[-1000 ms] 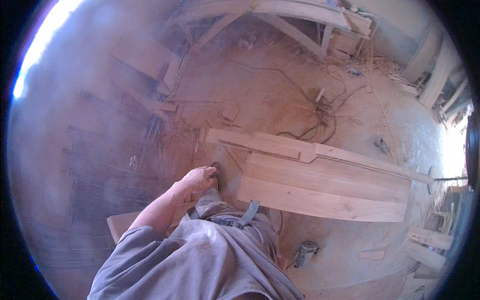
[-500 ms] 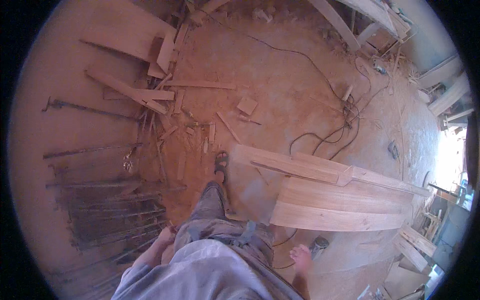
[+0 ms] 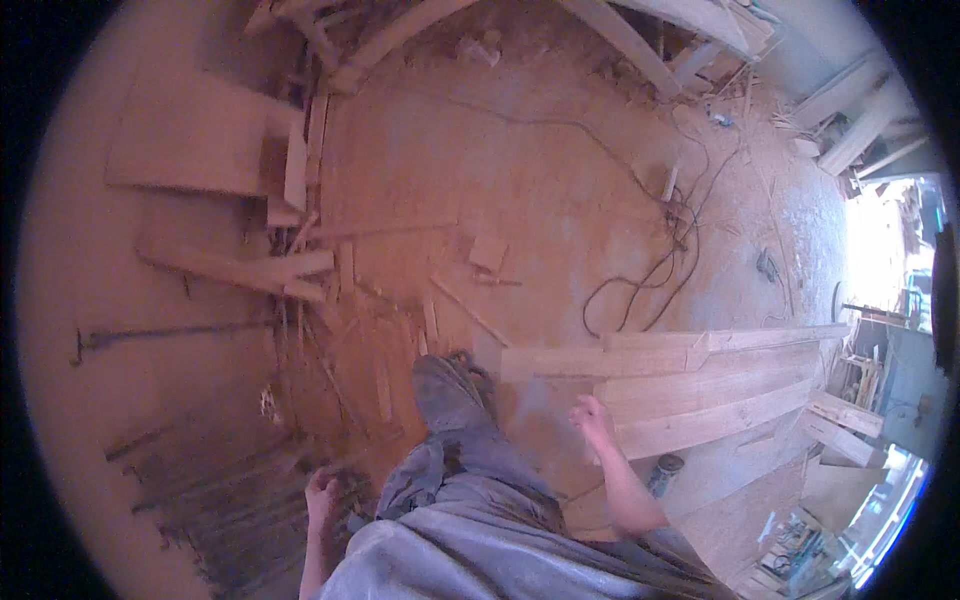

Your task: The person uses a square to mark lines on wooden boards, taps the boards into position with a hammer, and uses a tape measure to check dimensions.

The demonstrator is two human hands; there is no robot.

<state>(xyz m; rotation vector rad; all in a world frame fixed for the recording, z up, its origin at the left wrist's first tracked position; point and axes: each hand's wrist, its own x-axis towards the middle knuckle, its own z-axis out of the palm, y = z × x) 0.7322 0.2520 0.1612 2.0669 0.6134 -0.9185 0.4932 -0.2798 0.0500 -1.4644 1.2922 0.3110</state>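
Observation:
My left hand (image 3: 321,490) hangs at my left side, close to the row of dark metal bar clamps (image 3: 230,495). Its fingers are loosely bent and I see nothing in them. In front of my right hip, my right hand (image 3: 594,420) is raised with half-curled fingers, also holding nothing. It is nearest to the left end of a pale glued-up wooden panel (image 3: 720,395). A long narrow board (image 3: 560,362) lies along the panel's far edge. Whether the hand touches the wood I cannot tell; it seems apart.
A small dark can (image 3: 664,472) stands on the floor beside the panel. Black cable (image 3: 640,285) coils ahead. Wood offcuts (image 3: 470,310) and a square block (image 3: 488,252) lie in the dust. Boards (image 3: 235,265) lean at left; a wooden frame (image 3: 420,35) stands at the far side.
My body has stepped forward and turned somewhat, so the panel sits nearer and lower in view. My right hand has swung forward and up; my left hand has moved away from my hip.

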